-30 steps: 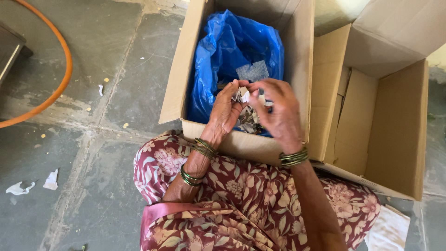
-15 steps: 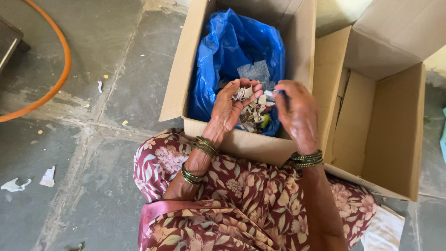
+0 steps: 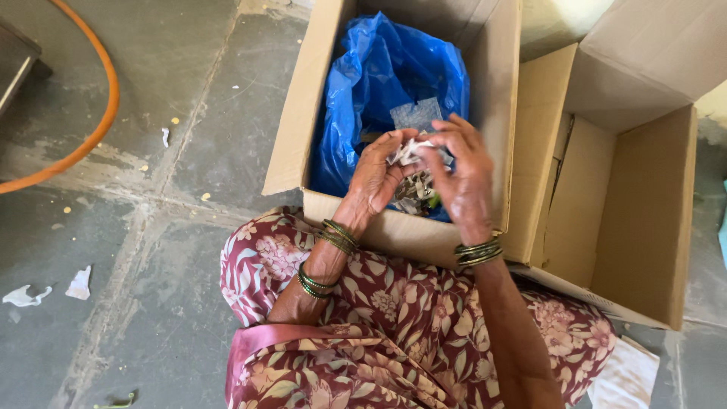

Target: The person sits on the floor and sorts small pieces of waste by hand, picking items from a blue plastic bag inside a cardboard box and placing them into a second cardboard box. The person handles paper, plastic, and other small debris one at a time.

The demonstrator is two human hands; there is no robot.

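Observation:
My left hand (image 3: 376, 178) is cupped over an open cardboard box (image 3: 297, 129) and holds a bunch of small white paper scraps (image 3: 401, 154). My right hand (image 3: 462, 174) meets it from the right, its fingertips pinching at the same scraps. Below both hands, inside the box, lies a blue plastic bag (image 3: 379, 83) with a heap of torn paper pieces and something green (image 3: 415, 193). Green bangles ring both wrists.
A second open cardboard box (image 3: 644, 204) stands at the right, touching the first. An orange hose (image 3: 106, 98) curves across the grey stone floor at the upper left. Paper scraps (image 3: 79, 284) lie on the floor at the left. My floral-clothed knees (image 3: 394, 326) fill the bottom.
My right hand, which had drawn away to the right half a second ago, has come back to the left hand and pinches the scraps again.

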